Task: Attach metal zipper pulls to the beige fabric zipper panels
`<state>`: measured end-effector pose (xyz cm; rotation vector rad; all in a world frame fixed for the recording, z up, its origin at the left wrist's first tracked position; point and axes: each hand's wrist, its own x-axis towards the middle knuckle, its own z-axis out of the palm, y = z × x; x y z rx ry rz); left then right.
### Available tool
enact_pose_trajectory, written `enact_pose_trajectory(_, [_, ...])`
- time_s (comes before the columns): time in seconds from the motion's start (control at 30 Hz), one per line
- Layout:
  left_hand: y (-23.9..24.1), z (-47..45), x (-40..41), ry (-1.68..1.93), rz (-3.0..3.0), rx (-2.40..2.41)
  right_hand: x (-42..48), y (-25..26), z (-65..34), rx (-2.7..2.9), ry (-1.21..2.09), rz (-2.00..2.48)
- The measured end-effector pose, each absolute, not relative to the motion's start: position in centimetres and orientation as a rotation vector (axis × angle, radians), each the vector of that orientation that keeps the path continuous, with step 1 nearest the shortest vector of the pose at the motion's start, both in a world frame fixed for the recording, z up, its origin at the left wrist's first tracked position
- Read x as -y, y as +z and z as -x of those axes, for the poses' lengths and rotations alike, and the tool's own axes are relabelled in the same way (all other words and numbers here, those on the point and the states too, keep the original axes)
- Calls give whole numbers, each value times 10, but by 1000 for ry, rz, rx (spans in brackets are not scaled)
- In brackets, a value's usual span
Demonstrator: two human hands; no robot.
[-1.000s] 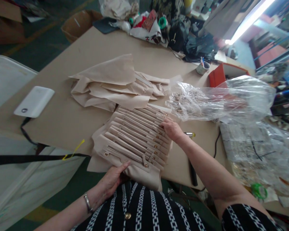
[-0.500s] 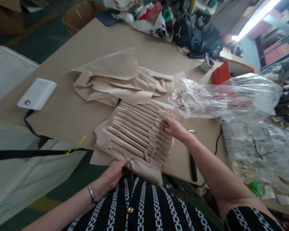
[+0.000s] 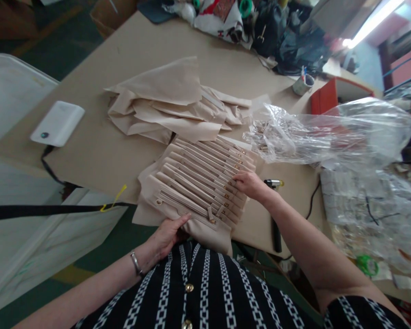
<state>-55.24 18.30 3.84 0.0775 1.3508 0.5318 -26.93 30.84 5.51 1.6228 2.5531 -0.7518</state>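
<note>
Beige zippered panels (image 3: 192, 176) lie in an overlapping row on the table, their gold-coloured zipper sliders lined up along the right side. My left hand (image 3: 169, 232) grips the near edge of the front panel (image 3: 208, 234), thumb on top and fingers hidden underneath. That panel hangs over the table's front edge, against my striped shirt. At the right ends of the row, my right hand (image 3: 251, 184) has its fingertips pinched on one panel by its zipper slider. Beyond the row, loose beige pieces (image 3: 178, 107) are heaped, partly covering the farthest panels.
Clear plastic bags (image 3: 304, 132) spread across the right, by a red-orange box (image 3: 324, 98) and a pen cup (image 3: 303, 84). A white corded device (image 3: 58, 122) sits at left. Near my right forearm are a yellow-tipped tool (image 3: 274, 183) and a black handle (image 3: 276, 235).
The whole view has shifted, so the table things appear slightly higher and further right. My right hand has moved slightly nearer along the sliders; my left hand keeps its hold on the front panel.
</note>
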Motion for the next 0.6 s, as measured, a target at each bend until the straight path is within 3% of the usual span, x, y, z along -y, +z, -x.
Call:
enact_pose_trajectory(0.37, [38,551,-181,554,-101,-1365,-292,57,282,-2419,-639,-1652])
enact_pose_trajectory(0.6, [36,550,-180,559,-114,-1361,-273,64,291,-2589,-328,-1564])
